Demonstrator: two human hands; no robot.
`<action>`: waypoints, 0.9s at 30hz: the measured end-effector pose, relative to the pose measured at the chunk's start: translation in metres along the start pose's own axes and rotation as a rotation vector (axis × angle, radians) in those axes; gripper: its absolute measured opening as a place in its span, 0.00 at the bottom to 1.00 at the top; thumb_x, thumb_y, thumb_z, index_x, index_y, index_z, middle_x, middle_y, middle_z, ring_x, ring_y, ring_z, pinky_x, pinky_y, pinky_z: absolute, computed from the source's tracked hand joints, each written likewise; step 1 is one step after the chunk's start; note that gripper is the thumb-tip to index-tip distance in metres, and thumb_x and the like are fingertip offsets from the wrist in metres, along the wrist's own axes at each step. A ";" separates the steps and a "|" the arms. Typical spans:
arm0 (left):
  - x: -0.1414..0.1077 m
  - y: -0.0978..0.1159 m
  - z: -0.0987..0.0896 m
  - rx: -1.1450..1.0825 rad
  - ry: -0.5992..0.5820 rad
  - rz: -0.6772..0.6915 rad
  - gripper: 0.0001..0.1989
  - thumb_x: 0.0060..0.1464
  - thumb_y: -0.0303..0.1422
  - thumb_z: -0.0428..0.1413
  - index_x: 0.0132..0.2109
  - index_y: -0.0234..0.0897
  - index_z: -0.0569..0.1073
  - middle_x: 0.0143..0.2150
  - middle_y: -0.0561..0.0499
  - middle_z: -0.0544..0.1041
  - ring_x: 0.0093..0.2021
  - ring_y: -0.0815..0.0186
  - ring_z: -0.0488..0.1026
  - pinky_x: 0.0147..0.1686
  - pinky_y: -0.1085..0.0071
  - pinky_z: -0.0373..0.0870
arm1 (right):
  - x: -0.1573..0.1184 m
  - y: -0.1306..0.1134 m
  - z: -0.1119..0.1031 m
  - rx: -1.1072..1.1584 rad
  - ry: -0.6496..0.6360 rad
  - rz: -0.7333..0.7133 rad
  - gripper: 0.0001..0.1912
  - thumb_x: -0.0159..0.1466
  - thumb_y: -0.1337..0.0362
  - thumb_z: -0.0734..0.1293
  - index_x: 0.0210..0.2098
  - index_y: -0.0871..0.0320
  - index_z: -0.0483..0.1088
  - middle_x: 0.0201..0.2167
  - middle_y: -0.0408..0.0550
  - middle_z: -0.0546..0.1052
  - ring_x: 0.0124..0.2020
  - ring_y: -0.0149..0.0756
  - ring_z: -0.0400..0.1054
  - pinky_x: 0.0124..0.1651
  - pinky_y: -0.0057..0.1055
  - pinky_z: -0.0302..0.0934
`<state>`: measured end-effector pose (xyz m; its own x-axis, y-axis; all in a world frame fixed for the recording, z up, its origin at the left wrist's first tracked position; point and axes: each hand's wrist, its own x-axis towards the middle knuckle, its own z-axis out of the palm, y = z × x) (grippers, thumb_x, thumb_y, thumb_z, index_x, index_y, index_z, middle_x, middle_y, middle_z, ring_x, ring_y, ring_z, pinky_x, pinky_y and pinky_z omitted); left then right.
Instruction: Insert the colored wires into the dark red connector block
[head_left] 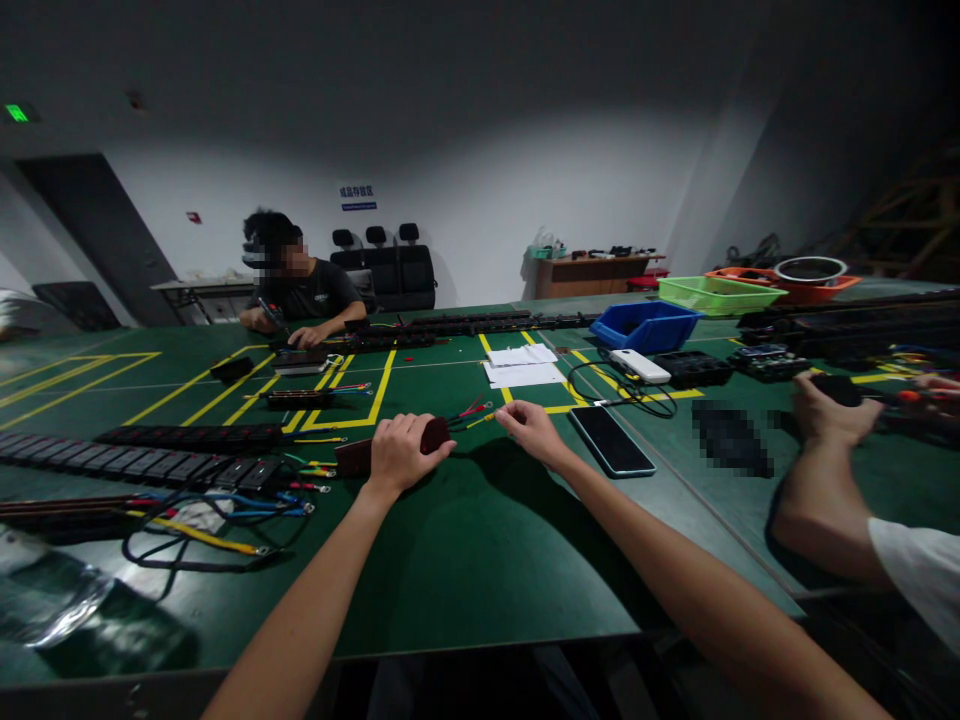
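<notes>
The fingertips of the right hand [531,432] are drawn close together just beside the lugs [491,417] on the wires [466,414]; whether they pinch one, I cannot tell. The left hand [409,450] is closed over the dark red bar [435,435], fingers curled across its top and thumb stretched along its near side, so the bar lies beneath that palm with its wired end pointing at the right hand. For good work here, I'd keep the left grip firm but not squeezing, pressing the bar to the table [480,590] so that any pull on the wires is taken there; I'd handle the wires by the lugs, one at a time, and keep the bare metal ends apart from each other. The table is green, marked with yellow lines, and dimly lit. Left of the bar lie black strips [172,460] with loose leads; right of the hands are a phone [611,440], a power bank [639,366] and a looped cable [581,385], with paper [525,372] and a blue bin [646,325] farther back. A co-worker's hand [832,405] grips something black at the right; another co-worker [326,290] sits opposite. Behind stand seats [386,275], a desk [600,275] and a pale wall [480,210].
</notes>
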<state>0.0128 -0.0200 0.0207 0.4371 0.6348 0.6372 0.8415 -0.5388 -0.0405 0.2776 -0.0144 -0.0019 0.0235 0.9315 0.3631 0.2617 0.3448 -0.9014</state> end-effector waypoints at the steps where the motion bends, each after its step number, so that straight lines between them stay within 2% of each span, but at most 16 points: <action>1: 0.000 0.000 0.000 0.000 -0.001 0.001 0.28 0.60 0.57 0.50 0.47 0.37 0.76 0.39 0.43 0.78 0.39 0.54 0.72 0.39 0.59 0.61 | 0.000 0.000 0.000 0.007 -0.002 0.017 0.21 0.57 0.44 0.68 0.30 0.58 0.71 0.22 0.43 0.70 0.24 0.32 0.60 0.25 0.28 0.54; 21: 0.000 0.000 -0.002 -0.006 -0.061 0.025 0.29 0.59 0.58 0.49 0.47 0.35 0.75 0.39 0.44 0.78 0.40 0.54 0.73 0.38 0.61 0.61 | -0.002 -0.002 0.004 0.081 -0.031 0.250 0.25 0.55 0.41 0.70 0.23 0.58 0.66 0.18 0.40 0.67 0.18 0.27 0.61 0.19 0.23 0.51; 27: 0.000 0.001 -0.002 -0.008 -0.075 0.026 0.29 0.60 0.58 0.49 0.47 0.36 0.75 0.39 0.44 0.78 0.40 0.55 0.73 0.39 0.60 0.62 | -0.003 0.000 0.006 0.079 -0.031 0.253 0.28 0.56 0.38 0.68 0.22 0.58 0.66 0.17 0.42 0.68 0.16 0.26 0.60 0.18 0.24 0.52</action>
<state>0.0128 -0.0211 0.0224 0.4820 0.6599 0.5764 0.8270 -0.5600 -0.0505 0.2713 -0.0161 -0.0041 0.0491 0.9919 0.1172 0.1748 0.1070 -0.9788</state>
